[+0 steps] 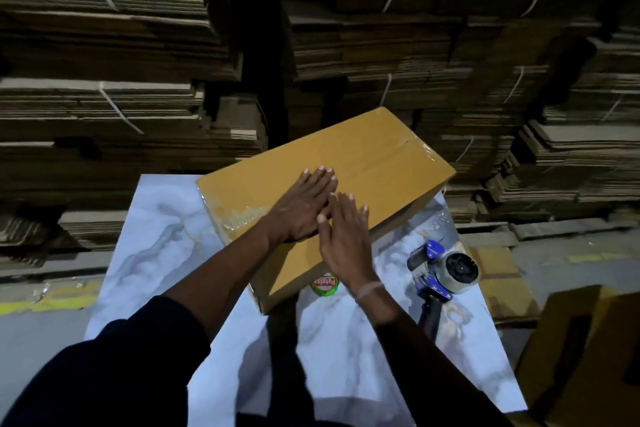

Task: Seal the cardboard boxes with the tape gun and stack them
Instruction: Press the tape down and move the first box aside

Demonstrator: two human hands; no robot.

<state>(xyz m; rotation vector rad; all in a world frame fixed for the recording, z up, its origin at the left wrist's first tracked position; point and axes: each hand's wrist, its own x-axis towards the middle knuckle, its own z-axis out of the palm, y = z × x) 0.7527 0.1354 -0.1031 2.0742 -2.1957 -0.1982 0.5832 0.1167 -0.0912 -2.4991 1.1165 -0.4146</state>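
A closed brown cardboard box (367,163) lies at an angle on a marble-patterned table (162,218), with clear tape along its top seam. My left hand (304,204) lies flat on the box top, fingers straight, pressing on the tape. My right hand (346,239) is beside it with straight fingers, over the near edge of the box and touching the left hand's side. The blue tape gun (440,274) lies on the table to the right of the box, apart from both hands.
Tall strapped stacks of flattened cardboard (104,80) fill the background. Another brown box (585,350) stands at the lower right beside the table. Flat cardboard sheets (498,274) lie on the floor to the right. A round red-and-green sticker (323,284) is on the box's near side.
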